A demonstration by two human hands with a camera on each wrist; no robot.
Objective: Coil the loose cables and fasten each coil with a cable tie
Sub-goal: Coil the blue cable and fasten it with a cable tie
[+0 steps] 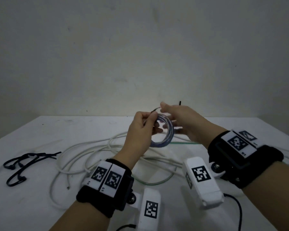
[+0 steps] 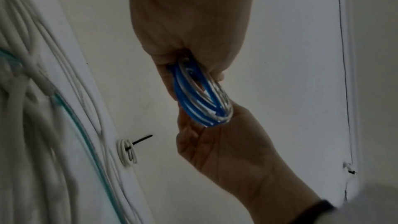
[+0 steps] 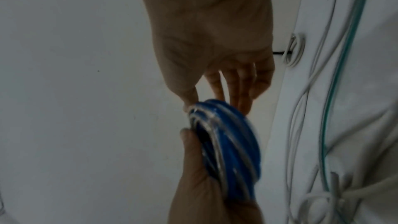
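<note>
We are holding small blue-and-clear coiled cable above white table, left hand gripping coil's near side, right hand pinching thin black cable tie at coil's top. Risk: grip loosening, loops springing apart, tie tail slipping before locking.

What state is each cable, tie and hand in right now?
Blue cable: coiled, held above the table.
Left hand: grips the coil.
Right hand: pinches a black cable tie at the coil.
White cables: loose, tangled.
Spare black ties: lying unused.
Small white coil: already tied.
</note>
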